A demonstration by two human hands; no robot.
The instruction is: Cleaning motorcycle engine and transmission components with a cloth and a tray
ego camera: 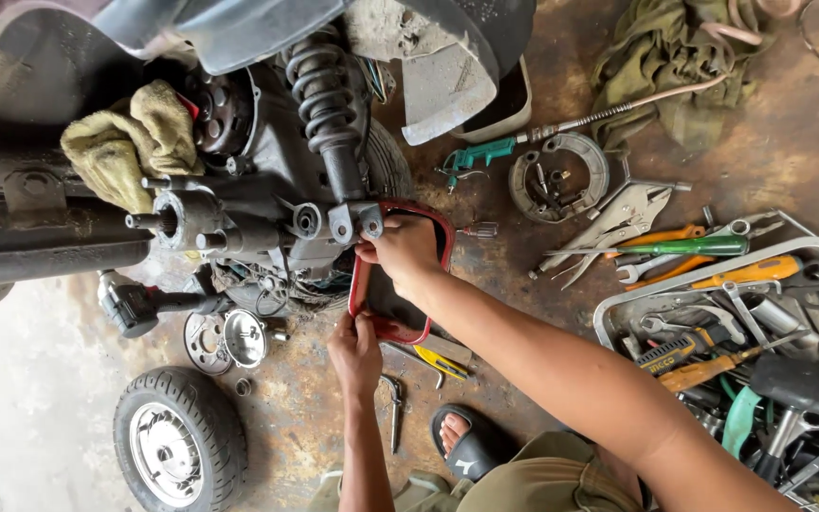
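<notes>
The bare right hand (402, 248) grips the top of a red rubbery loop (433, 220) beside a coiled black spring (322, 95). The left hand (356, 349) pinches the loop's lower edge. A shiny metal tray (618, 305) holds tools.

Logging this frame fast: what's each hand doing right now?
Left hand: closed, gripping the lower edge of the red tray.
Right hand: closed on the tray's top, by the shock mount.
</notes>
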